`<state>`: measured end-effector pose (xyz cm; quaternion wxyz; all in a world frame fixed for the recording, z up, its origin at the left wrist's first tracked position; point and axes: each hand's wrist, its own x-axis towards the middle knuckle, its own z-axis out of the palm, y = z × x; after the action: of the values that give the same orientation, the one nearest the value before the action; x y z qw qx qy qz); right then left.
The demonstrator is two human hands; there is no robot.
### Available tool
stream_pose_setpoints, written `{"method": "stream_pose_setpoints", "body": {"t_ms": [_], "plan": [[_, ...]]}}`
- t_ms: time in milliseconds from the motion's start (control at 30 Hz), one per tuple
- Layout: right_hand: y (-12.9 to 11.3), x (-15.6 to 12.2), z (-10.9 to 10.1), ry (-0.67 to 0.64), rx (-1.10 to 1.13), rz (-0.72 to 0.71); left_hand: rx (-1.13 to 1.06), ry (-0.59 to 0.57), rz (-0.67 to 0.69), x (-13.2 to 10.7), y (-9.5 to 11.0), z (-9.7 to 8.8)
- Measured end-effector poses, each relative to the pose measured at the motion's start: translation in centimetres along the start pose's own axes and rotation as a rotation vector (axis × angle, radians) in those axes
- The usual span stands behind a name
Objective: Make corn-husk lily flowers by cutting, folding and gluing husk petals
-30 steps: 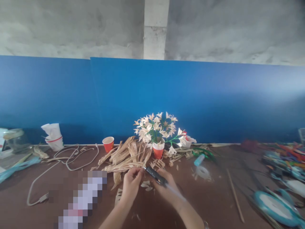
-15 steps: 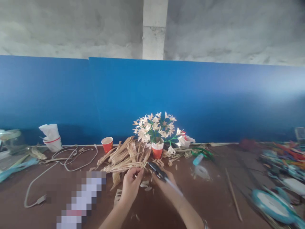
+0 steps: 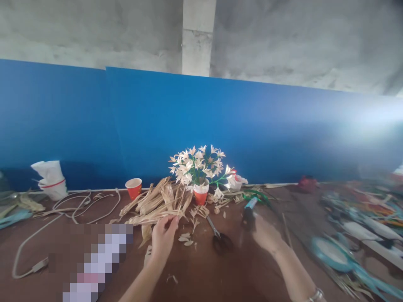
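- Left hand point(image 3: 165, 235): thumb and fingers pinched together, seemingly on a husk bit point(image 3: 179, 213). Bit too small, and too like the husks behind, to tell its form.
- Right hand point(image 3: 266, 233): blurred, at a dark tool point(image 3: 248, 219). Fingers seem to lie about it; cannot tell whether the grip is firm or loose.
- Just beyond the tool, a blue tube point(image 3: 251, 203), close enough that I cannot tell whether they touch.
- Between the hands on the desk point(image 3: 204, 279): scissors point(image 3: 216, 235), handles toward the wearer, apart from both hands. Petals point(image 3: 184, 238) lie loose just right of the left hand.
- Beyond the left hand: husks point(image 3: 157, 203) in a heap. Beside the heap, flowers point(image 3: 197, 165) stand in a cup point(image 3: 200, 198).
- Farther out: a second cup point(image 3: 134, 191) on the left, ribbon reel point(image 3: 330, 253) on the right.
- Step in hand, judged: left hand steadies the bit while the right handles the tool off to the side.
- Next move, judged: calls for a steady left pinch and a clean placing or firm grasp of the tool, without snagging the tube. Thin bit likely bends or slips easily.
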<state>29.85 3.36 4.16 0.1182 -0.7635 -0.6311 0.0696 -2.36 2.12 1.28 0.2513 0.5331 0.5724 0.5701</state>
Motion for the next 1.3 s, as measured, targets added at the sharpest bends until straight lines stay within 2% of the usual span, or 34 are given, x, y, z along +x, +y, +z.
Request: {"method": "stream_pose_setpoints", "body": {"t_ms": [100,200,233,300,333,400,467,533,667,767,867,967,1067,1167,1300], "plan": [[0.0,0.3,0.1,-0.022,-0.100,0.156,-0.001,0.020,0.010,0.0,0.2,0.0],[-2.4,-0.6,-0.6,0.079,-0.224,0.264,-0.018,0.051,0.015,0.1,0.3,0.0],[-3.8,-1.1,-0.8,0.117,-0.247,0.211,-0.023,0.062,0.016,0.1,0.2,0.0],[-6.9,-2.1,-0.8,0.141,-0.182,-0.040,-0.026,0.074,0.021,0.1,0.2,0.0],[-8.5,-2.5,-0.4,0.118,-0.089,-0.202,-0.024,0.079,0.026,0.0,0.1,0.0],[-11.6,-3.4,0.9,-0.040,0.073,-0.482,-0.015,0.087,0.039,0.0,0.0,0.0],[-13.8,-4.0,2.7,-0.168,0.153,-0.527,-0.006,0.092,0.046,0.0,-0.1,0.0],[-14.9,-4.3,4.5,-0.148,0.160,-0.484,-0.006,0.091,0.048,0.0,-0.1,0.0],[-15.3,-4.5,6.8,-0.109,0.156,-0.402,-0.033,0.075,0.039,-0.1,0.0,0.2],[-15.3,-4.6,7.3,-0.104,0.149,-0.395,-0.044,0.066,0.010,-0.3,0.3,0.3],[-15.2,-4.7,7.2,-0.083,0.212,-0.454,-0.050,0.045,-0.015,-0.4,0.6,0.2],[-14.8,-4.4,6.7,-0.099,0.437,-0.519,-0.033,0.022,-0.014,-0.4,0.6,0.2],[-14.5,-4.1,6.0,-0.050,0.752,-0.528,-0.005,-0.020,-0.001,-0.4,0.3,0.3],[-14.4,-3.9,5.5,-0.004,0.968,-0.485,-0.002,-0.077,-0.013,-0.6,0.3,0.6],[-14.6,-3.8,5.5,-0.108,1.192,-0.352,-0.039,-0.146,-0.048,-1.1,1.0,0.9]]}}
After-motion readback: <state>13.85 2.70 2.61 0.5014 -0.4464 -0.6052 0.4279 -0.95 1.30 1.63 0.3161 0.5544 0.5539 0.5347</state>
